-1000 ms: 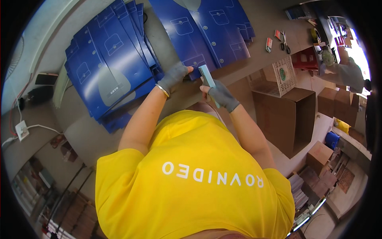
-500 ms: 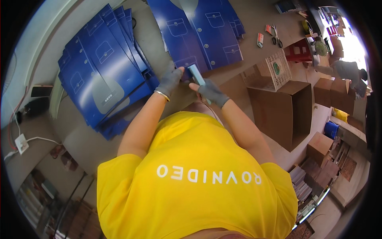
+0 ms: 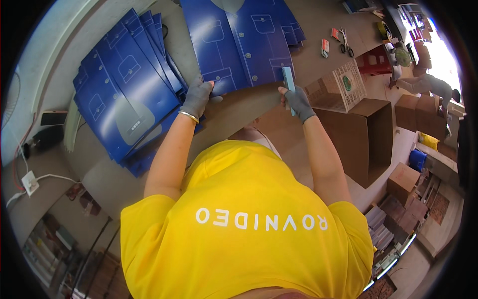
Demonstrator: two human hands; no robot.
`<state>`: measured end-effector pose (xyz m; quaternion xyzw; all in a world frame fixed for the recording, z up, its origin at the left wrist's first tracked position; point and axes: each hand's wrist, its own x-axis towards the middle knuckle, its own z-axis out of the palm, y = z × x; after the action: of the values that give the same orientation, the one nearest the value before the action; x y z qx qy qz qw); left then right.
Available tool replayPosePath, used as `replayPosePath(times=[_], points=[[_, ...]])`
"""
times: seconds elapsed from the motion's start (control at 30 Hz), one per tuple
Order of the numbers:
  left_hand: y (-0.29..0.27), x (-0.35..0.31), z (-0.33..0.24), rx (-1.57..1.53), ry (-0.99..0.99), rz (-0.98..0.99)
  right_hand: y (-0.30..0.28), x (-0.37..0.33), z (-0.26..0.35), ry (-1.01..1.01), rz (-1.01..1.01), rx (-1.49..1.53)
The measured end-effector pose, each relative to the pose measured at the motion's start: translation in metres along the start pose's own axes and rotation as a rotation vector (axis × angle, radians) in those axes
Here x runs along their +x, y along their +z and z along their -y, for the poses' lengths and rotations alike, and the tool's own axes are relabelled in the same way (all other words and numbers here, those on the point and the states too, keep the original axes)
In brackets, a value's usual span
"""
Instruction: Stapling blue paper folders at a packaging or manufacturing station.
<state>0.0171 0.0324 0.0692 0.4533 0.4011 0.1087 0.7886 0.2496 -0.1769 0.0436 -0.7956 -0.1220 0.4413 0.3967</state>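
Blue glossy printed cardboard sheets (image 3: 234, 50), with a jacket-like pattern of buttons and pockets, lie in front of me. My left hand (image 3: 198, 98), in a grey glove with bare fingertips, pinches the near left corner of the top sheet. In my right hand (image 3: 298, 102), gloved the same way, is a long light-blue stapler (image 3: 288, 82), its front end at the sheet's near right corner. Whether its jaws are around the edge I cannot tell. To the left a fanned stack of similar blue sheets (image 3: 119, 84) rests on the table.
Scissors (image 3: 344, 45) and two small red-and-white boxes (image 3: 325, 48) lie at the far right of the table (image 3: 318, 20). An open brown carton (image 3: 343, 144) stands right of me, beside a beige plastic crate (image 3: 348, 84). Farther right another person (image 3: 433, 85) bends over cartons.
My hands have moved apart. The left took hold of the sheet's near corner, and the right carried the stapler rightward to the other near corner. The front sheets shifted slightly left.
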Motion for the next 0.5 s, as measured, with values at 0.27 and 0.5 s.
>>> replayPosePath(times=[0.27, 0.5], points=[[0.016, -0.004, 0.011, -0.227, 0.016, -0.111, 0.014, -0.01, 0.001, 0.061, -0.027, 0.001], [0.079, 0.028, 0.058, -0.883, -0.225, 0.0, 0.059, -0.054, 0.001, 0.003, 0.177, 0.245]])
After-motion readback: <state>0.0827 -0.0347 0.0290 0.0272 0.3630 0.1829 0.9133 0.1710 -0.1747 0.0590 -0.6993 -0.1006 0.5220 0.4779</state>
